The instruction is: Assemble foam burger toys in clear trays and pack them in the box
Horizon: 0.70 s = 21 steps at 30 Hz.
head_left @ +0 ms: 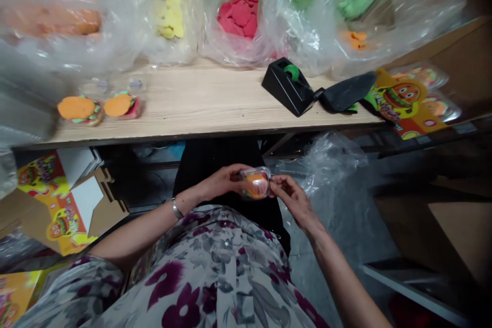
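Now, clock centred on the clear box [257,184], twelve toward the bags: box with an orange-topped toy burger inside was held over the lap, below the near edge of the tabletop [200,97]. Left hand [226,182] gripped it from nine o'clock, fingers wrapped on that end, presumably to steady it. Right hand [294,197] had thumb and finger closed on the rim at three, probably a light pinch chosen for fine control.

Two more toy burgers [79,110] stood at ten o'clock on the tabletop, apparently set aside to leave the middle free. Plastic bags [246,54] lined the far side from eleven to one, sorted by colour, likely for easy picking: red pieces [240,18] near twelve, yellow pieces [171,16] near eleven. Tape dispenser [290,87] sat at one, seemingly handy to the right hand.

Hard to make out: the box's closure, blurred by glare; contents of the left-hand bags, veiled by film; the dark item [348,93] beside the dispenser, unidentified. Printed carton [409,97] at two was partly in shadow; flat cardboard [65,200] at nine was cut off by the frame.
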Each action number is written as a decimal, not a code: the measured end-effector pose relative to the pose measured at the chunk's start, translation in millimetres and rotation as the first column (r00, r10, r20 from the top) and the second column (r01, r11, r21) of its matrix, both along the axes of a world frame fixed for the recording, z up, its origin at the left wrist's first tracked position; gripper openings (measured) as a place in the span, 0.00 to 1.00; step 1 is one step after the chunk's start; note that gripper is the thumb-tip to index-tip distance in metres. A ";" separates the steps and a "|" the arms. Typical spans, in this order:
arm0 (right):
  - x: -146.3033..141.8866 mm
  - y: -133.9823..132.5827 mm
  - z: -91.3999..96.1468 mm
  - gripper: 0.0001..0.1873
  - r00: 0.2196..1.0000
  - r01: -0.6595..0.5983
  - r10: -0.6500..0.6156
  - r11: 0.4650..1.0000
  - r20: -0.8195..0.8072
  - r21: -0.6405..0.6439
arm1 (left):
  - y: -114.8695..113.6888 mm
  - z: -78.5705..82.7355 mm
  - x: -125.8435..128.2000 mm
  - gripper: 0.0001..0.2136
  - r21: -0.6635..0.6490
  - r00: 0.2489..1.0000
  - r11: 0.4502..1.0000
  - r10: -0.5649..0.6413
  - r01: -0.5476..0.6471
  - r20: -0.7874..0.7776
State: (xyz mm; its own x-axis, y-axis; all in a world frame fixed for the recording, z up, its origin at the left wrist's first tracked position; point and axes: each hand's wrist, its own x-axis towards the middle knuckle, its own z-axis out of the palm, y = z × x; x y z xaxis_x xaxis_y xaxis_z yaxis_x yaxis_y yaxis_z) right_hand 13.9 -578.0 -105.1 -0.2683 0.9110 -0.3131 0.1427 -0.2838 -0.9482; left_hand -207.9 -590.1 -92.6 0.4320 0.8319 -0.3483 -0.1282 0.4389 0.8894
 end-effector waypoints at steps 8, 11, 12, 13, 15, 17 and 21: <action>1.2 4.3 23.4 0.07 0.910 -0.356 0.297 0.917 0.288 0.179 | -20.8 5.1 4.1 0.16 0.299 0.957 0.937 -0.100 0.183 -0.273; 2.5 1.8 23.0 0.06 0.897 -0.392 0.325 0.898 0.299 0.201 | -26.5 3.4 6.2 0.11 0.397 0.918 0.908 0.037 0.135 -0.396; 2.7 1.0 23.9 0.06 0.884 -0.426 0.353 0.878 0.305 0.218 | -28.1 2.7 7.1 0.10 0.404 0.910 0.907 0.066 0.117 -0.410; 2.6 0.2 25.2 0.06 0.869 -0.460 0.380 0.855 0.316 0.238 | -29.7 1.8 8.2 0.10 0.412 0.903 0.905 0.084 0.108 -0.421; 1.8 -1.9 28.2 0.07 0.845 -0.508 0.409 0.816 0.345 0.275 | -33.4 -0.5 10.7 0.09 0.452 0.892 0.886 0.119 0.102 -0.436; 0.2 -4.7 29.4 0.06 0.831 -0.532 0.417 0.788 0.367 0.309 | -37.4 -3.8 13.5 0.08 0.502 0.886 0.858 0.144 0.110 -0.442; -2.8 -9.3 19.9 0.07 0.830 -0.535 0.412 0.779 0.375 0.328 | -40.7 -13.5 17.5 0.09 0.499 0.887 0.859 0.142 0.109 -0.439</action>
State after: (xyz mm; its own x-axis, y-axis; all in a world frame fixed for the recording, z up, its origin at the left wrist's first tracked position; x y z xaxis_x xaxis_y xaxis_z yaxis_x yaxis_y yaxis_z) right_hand 11.1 -587.4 -85.3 -0.6609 0.7469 -0.0732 0.4191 0.2864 -0.8616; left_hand -190.4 -630.8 -106.1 0.3182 0.9474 -0.0343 0.3329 -0.0778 0.9397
